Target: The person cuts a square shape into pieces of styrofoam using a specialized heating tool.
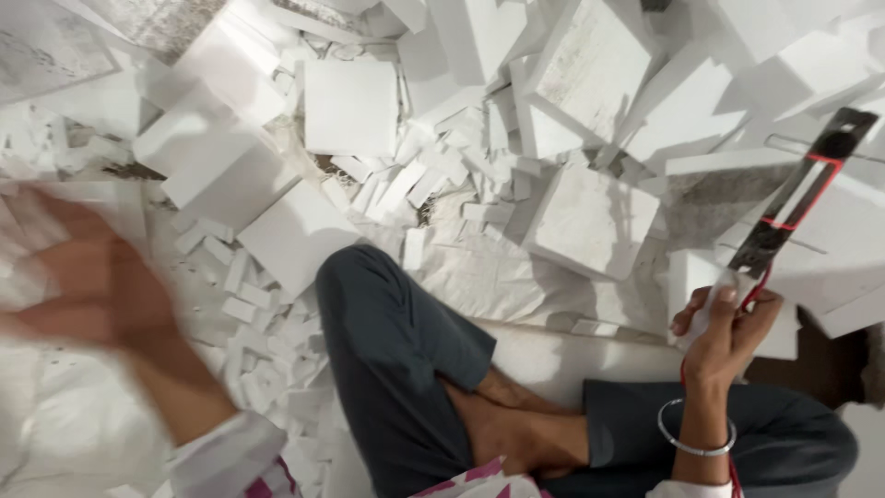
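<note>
My right hand (728, 327) grips the white wrapped handle of a long dark blade with red markings (800, 195), which points up and to the right. A silver bangle sits on that wrist. My left hand (88, 277) is blurred at the left edge, fingers spread, holding nothing, over white foam scraps. I sit cross-legged in dark grey trousers (396, 350), bare feet tucked in the middle.
White foam blocks and slabs lie heaped all around, such as a square one (350, 106) and a larger block (590, 221). Several thin cut strips (249, 295) are scattered left of my knee. A white woven sheet (498, 277) covers the floor.
</note>
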